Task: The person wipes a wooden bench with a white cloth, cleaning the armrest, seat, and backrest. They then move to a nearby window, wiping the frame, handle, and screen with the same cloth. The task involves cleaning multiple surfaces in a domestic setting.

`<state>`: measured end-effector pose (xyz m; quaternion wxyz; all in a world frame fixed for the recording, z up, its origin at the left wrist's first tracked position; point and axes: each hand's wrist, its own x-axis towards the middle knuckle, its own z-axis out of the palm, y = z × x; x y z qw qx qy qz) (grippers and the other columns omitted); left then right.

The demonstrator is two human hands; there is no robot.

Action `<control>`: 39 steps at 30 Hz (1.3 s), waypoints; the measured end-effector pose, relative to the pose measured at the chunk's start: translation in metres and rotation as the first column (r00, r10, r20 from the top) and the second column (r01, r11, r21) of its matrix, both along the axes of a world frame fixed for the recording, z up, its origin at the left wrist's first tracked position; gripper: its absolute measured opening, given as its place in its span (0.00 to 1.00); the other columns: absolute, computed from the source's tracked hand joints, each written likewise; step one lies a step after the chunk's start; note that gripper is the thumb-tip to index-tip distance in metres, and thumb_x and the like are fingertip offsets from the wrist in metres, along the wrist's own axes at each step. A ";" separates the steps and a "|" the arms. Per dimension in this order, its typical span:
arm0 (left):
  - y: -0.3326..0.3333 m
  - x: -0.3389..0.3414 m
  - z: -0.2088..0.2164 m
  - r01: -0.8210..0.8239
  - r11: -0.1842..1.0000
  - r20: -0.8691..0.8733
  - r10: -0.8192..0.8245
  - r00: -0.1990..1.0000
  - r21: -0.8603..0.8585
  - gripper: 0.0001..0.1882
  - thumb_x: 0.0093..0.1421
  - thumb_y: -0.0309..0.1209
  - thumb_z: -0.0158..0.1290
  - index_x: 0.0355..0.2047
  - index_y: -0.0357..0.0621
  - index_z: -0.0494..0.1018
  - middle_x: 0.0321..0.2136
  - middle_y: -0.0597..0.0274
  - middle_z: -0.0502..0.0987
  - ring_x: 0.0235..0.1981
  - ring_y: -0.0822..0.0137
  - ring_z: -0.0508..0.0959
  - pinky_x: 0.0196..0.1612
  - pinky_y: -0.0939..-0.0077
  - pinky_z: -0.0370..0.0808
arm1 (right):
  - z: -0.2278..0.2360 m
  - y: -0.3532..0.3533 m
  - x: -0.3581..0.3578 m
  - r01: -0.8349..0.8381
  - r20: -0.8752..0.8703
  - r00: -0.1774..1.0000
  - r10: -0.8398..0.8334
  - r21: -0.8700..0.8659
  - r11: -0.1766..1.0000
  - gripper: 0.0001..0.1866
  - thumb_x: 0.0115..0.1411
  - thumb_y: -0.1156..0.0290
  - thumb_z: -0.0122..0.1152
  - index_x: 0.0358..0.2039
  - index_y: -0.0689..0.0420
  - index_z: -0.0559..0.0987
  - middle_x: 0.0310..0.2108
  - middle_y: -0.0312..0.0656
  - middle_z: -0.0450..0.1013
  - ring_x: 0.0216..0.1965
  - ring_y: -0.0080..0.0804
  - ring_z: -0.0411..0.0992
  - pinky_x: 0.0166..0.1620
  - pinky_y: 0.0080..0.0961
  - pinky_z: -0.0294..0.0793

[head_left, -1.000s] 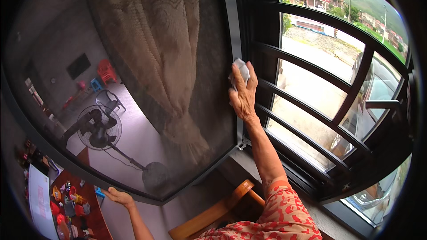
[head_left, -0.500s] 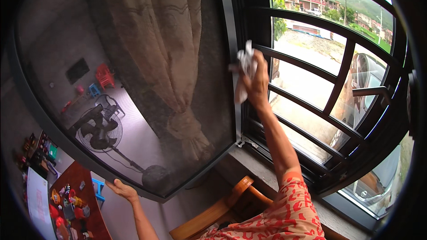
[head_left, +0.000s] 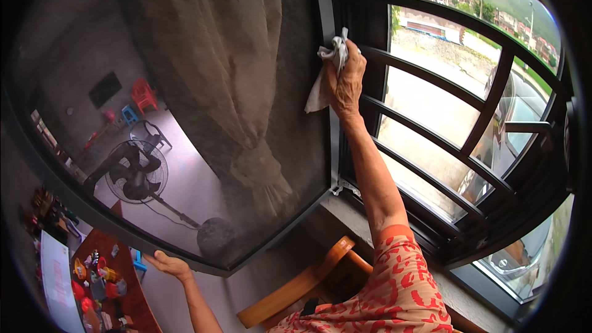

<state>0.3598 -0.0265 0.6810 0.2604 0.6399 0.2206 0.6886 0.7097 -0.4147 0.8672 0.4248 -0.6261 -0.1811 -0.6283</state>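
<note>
One right hand [head_left: 348, 89] gripping pale cloth [head_left: 319, 95], colourful table items [head_left: 110, 274], contents indistinct

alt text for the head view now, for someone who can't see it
A person's right hand holds a pale cloth at the side frame of an open window pane, while the left hand is at the pane's lower edge. A tied curtain and a fan show in the pane; dark bars stand to the right.

Right hand [head_left: 348, 86] holds white cloth [head_left: 319, 94], apparently against window frame [head_left: 335, 148].
</note>
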 end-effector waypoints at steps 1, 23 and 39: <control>0.003 0.000 0.000 -0.002 1.000 0.007 0.002 1.000 0.003 0.28 0.70 0.41 0.36 0.57 0.24 0.59 0.53 0.38 0.66 0.51 0.51 0.69 0.57 0.64 0.63 | -0.014 -0.002 0.001 0.001 0.010 1.000 -0.001 -0.013 1.000 0.31 0.56 0.75 0.61 0.59 0.57 0.61 0.50 0.51 0.66 0.51 0.50 0.64 0.54 0.40 0.64; 0.006 0.005 0.007 -0.050 0.999 0.013 0.050 0.999 0.019 0.31 0.70 0.42 0.37 0.56 0.17 0.57 0.53 0.27 0.65 0.53 0.45 0.69 0.58 0.63 0.62 | -0.273 0.001 -0.057 0.017 -0.723 0.690 0.033 0.062 0.998 0.31 0.58 0.71 0.59 0.60 0.59 0.59 0.43 0.60 0.63 0.42 0.57 0.64 0.45 0.43 0.66; 0.000 0.004 0.013 -0.161 0.985 -0.025 0.163 0.986 0.069 0.30 0.70 0.42 0.34 0.55 0.20 0.61 0.51 0.29 0.68 0.49 0.43 0.70 0.55 0.60 0.64 | -0.265 0.029 -0.040 0.093 -0.387 0.921 -0.050 0.094 0.991 0.39 0.50 0.82 0.61 0.62 0.55 0.57 0.54 0.59 0.59 0.53 0.56 0.59 0.55 0.44 0.58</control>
